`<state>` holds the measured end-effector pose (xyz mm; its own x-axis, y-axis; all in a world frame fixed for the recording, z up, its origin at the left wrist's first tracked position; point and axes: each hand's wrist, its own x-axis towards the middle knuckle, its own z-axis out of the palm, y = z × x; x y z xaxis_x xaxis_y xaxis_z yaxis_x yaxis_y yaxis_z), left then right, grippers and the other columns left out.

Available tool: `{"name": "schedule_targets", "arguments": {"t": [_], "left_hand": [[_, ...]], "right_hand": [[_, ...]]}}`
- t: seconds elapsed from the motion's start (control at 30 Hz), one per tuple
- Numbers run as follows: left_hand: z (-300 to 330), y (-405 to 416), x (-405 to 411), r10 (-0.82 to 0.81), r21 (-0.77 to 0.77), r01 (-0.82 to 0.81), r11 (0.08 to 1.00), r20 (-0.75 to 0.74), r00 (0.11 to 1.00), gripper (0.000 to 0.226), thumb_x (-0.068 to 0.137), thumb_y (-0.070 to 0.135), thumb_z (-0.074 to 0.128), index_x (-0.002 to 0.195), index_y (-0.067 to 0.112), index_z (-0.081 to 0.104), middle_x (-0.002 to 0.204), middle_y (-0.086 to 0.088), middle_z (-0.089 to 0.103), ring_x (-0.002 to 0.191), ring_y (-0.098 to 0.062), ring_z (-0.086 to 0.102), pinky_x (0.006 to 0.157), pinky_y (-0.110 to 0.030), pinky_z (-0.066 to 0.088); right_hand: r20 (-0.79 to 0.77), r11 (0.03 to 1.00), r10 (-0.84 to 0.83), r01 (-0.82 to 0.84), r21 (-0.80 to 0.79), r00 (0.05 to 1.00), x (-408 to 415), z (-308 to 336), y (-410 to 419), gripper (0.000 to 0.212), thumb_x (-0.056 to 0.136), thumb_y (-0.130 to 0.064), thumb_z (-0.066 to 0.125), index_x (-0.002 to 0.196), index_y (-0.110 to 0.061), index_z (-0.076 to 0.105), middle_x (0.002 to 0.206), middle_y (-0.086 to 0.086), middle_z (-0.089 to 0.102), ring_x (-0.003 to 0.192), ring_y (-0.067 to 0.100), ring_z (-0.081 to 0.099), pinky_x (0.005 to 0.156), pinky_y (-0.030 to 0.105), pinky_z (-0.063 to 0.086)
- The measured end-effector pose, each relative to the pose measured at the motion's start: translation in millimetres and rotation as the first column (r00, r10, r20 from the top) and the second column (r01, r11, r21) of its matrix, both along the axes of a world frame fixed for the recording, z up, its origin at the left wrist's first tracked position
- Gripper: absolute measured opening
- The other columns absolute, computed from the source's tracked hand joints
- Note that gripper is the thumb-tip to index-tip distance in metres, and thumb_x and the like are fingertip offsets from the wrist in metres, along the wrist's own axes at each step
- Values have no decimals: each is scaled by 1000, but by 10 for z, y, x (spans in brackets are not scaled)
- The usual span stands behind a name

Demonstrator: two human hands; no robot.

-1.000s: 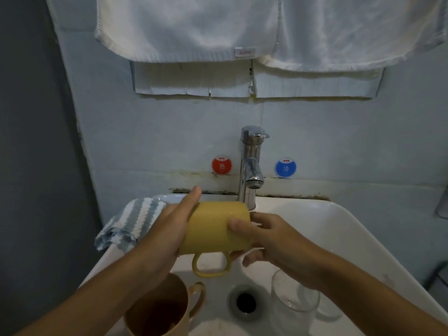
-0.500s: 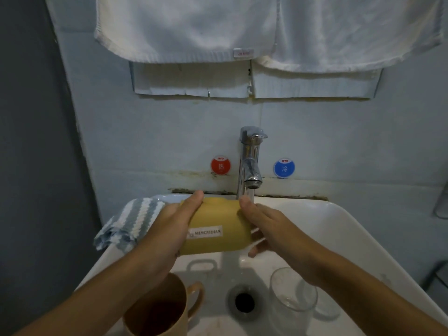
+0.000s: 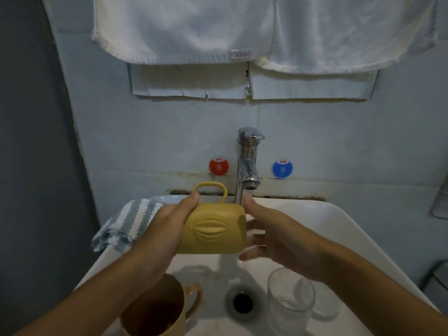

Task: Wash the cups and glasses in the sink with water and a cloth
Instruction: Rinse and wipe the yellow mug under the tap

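Observation:
A yellow mug [image 3: 213, 229] lies on its side above the white sink [image 3: 339, 221], its handle pointing up. My left hand [image 3: 167, 229] grips its base end. My right hand [image 3: 274, 234] is at its open end, thumb on the rim and fingers spread against the mouth. Water runs from the chrome tap [image 3: 248, 166] onto the mug's right end. A second yellow mug [image 3: 157, 309] stands upright in the basin at the lower left. A clear glass [image 3: 289, 297] stands at the lower right. A blue and white striped cloth [image 3: 126, 226] hangs over the sink's left rim.
The drain [image 3: 242, 303] lies between the mug and the glass. White towels [image 3: 242, 30] hang on the wall above. A red sticker [image 3: 219, 166] and a blue sticker [image 3: 282, 168] flank the tap. A dark wall closes in on the left.
The mug has turned in my hands: its handle went from pointing down, past the label side, to pointing up. My right hand shifted from the side to the mouth.

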<state>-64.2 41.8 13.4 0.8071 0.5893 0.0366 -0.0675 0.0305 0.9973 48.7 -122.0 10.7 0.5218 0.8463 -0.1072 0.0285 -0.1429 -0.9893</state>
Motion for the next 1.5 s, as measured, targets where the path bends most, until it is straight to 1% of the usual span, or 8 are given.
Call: {"name": "schedule_targets", "arguments": {"t": [0.13,0.33,0.67,0.73,0.83,1.0,1.1,1.5], "left_hand": [[22,-96,-35,18,96,-19,995,16,1000,44,96,39,53,64,16,73,63,-1,73,55,-12,69,65,-31,47],[-40,45,-12,-19,-210,14,978,-19,1000,58,90,62,45,113,14,69,95,-17,75,85,-33,72,70,-37,56],[-37,265,12,-47,-468,42,883,0,999,50,90,46,54,101,-1,66,98,-22,69,80,-33,67,70,-35,56],[-46,258,78,168,-314,-178,933,-58,984,43,94,42,50,98,3,69,96,-22,72,80,-32,72,66,-33,57],[-6,248,115,590,25,-589,807,-24,807,55,88,54,54,108,3,65,100,-18,70,92,-35,67,86,-41,53],[-33,61,-55,334,520,-486,702,363,870,34,95,37,59,70,14,59,58,6,59,55,-6,59,48,-21,46],[-173,-8,-2,196,717,-424,553,383,903,41,96,49,56,66,20,55,53,3,54,52,-12,56,48,-37,46],[-196,-87,28,-170,775,-184,604,351,921,13,92,41,49,96,34,60,81,22,64,75,1,61,64,-6,42]], "right_hand": [[-93,998,1,-7,-62,996,-31,-5,-1,69,89,-65,46,127,-9,57,107,23,70,86,33,71,70,30,56],[-181,999,18,-10,45,983,-7,18,1,46,87,-30,69,128,-12,58,124,15,65,104,31,70,88,42,58],[-109,990,-126,132,49,986,-73,-1,22,30,89,-32,65,116,-22,59,121,11,59,106,31,64,81,39,60],[-113,981,-188,193,38,976,-63,-18,31,32,90,-38,62,117,-21,56,120,11,56,104,30,64,75,36,61],[-153,965,-262,264,-5,953,-20,-86,61,48,89,-45,62,128,-19,49,121,12,54,103,32,64,72,37,61],[-200,963,-264,270,5,944,22,-157,97,60,87,-49,65,135,-18,46,128,12,53,105,36,66,78,42,62],[-214,965,-255,263,12,943,22,-190,116,62,85,-50,67,133,-17,49,129,13,54,104,37,67,81,45,61],[-162,968,-229,242,69,960,0,-148,123,78,69,-61,75,131,-17,55,130,11,55,108,33,66,75,35,61]]}}
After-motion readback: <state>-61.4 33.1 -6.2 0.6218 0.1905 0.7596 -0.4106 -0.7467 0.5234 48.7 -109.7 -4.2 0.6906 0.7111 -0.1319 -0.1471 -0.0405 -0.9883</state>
